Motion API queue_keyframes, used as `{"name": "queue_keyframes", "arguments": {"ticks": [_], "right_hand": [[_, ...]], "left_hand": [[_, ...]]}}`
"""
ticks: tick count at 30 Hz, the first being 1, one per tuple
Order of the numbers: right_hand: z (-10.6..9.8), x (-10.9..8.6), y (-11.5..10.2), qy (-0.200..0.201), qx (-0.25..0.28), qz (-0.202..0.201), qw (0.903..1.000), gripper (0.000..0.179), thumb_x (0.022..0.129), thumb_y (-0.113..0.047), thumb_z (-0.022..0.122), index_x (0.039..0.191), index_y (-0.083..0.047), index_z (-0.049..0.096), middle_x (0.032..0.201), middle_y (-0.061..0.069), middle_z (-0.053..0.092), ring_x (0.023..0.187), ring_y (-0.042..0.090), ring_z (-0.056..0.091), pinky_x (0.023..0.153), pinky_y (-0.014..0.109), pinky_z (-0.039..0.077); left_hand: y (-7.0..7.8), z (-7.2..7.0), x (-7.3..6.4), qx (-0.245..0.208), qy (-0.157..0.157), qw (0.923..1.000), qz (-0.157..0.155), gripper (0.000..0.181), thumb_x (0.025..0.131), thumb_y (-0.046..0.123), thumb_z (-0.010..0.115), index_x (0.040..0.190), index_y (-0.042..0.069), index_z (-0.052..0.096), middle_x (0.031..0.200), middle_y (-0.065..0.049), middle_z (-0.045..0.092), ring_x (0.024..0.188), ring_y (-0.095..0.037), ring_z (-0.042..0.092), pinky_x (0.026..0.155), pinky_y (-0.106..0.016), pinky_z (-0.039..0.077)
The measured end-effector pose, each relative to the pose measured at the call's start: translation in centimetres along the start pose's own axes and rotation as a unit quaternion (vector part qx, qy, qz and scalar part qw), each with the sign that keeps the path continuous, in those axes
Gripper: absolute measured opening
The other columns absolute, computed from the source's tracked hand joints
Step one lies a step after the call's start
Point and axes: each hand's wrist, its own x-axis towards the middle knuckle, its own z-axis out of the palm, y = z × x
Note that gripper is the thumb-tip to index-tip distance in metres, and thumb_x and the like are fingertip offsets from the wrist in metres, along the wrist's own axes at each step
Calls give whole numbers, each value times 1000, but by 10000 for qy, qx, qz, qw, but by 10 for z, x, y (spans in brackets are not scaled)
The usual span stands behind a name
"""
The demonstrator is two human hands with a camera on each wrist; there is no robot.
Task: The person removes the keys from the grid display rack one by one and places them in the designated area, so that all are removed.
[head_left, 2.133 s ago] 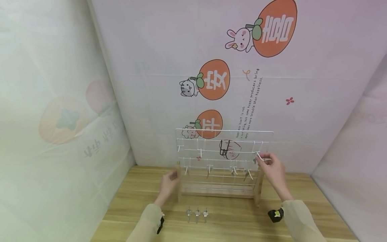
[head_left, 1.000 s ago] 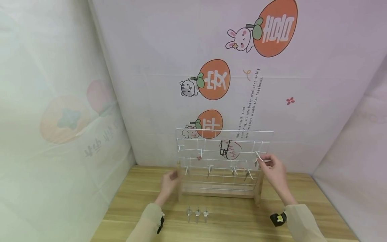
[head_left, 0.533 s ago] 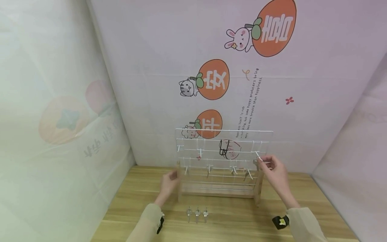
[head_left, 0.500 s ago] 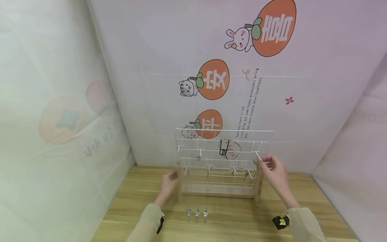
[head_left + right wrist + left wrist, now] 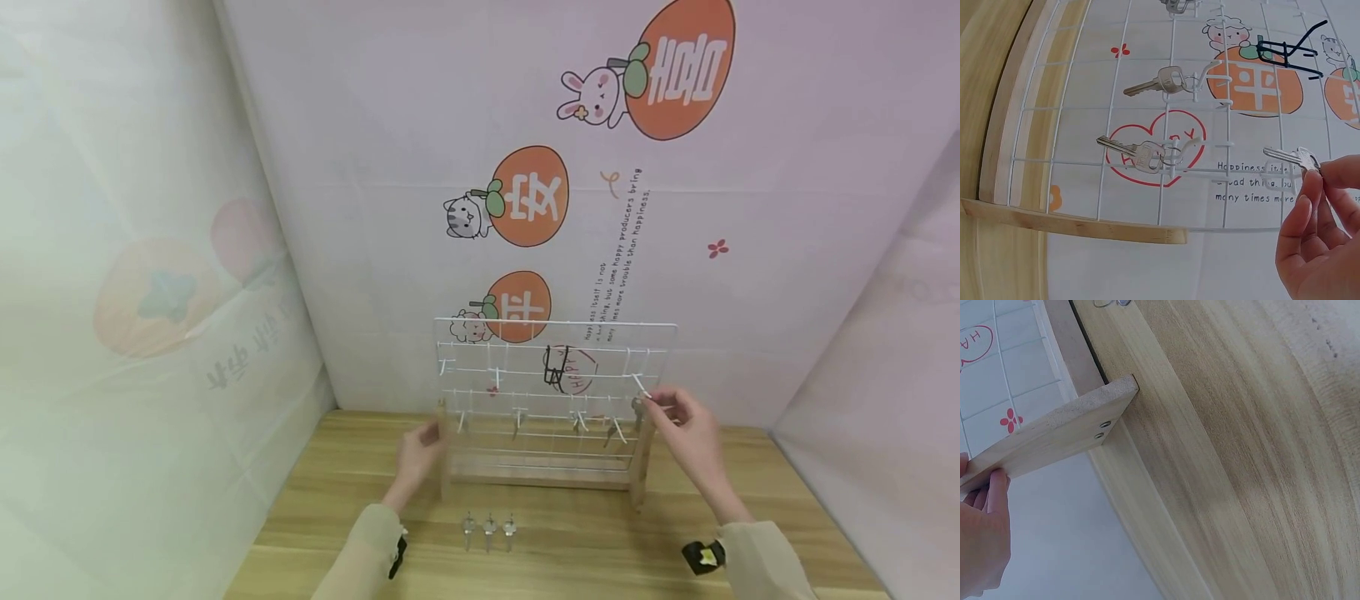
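Observation:
My right hand (image 5: 690,433) is at the upper right of a white wire grid rack (image 5: 555,323). Its thumb and fingertips pinch a silver key (image 5: 1291,156) by the head end, close to the tip of a white hook (image 5: 642,386). Whether the key's ring is on that hook cannot be made out. At the other end, my left hand (image 5: 982,540) grips the rack's wooden side post (image 5: 1054,434) between thumb and fingers. Other keys hang from lower hooks, among them one key (image 5: 1135,155) and another key (image 5: 1160,82).
Three loose keys (image 5: 489,529) lie in a row on the wooden table (image 5: 585,558) in front of the rack. A black hook (image 5: 556,367) and further white hooks stick out from the grid. A printed cloth (image 5: 420,250) stands behind.
My right hand has shifted slightly right and down along the hook towards its tip, the key moving with it. My left hand has stayed on the post.

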Motion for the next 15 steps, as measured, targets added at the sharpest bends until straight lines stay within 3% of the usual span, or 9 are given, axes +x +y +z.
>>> {"name": "queue_keyframes", "arguments": {"ticks": [4,8,15], "right_hand": [[-2,-3,0,36,-57,-36,10000,16,95,-16,67,101,-1,67,90,12,73,66,-7,59,57,12,53],[-2,-5,0,135,-146,-99,9998,14,94,-17,68,98,-3,68,86,6,73,65,-6,60,56,11,51],[-5,-8,-5,231,-67,-136,9996,13,93,-15,68,97,-2,69,80,-19,68,64,-7,60,56,10,51]], "left_hand": [[-2,0,0,-41,-24,10000,9,44,91,9,68,128,-12,57,126,-32,63,117,-45,63,101,-51,55],[-2,0,0,-48,-23,10000,-29,45,91,9,68,129,-12,56,126,-32,63,117,-45,63,101,-51,55],[-1,1,1,-31,24,10000,-17,44,90,9,69,127,-11,57,124,-32,64,115,-45,64,100,-52,56]]}}
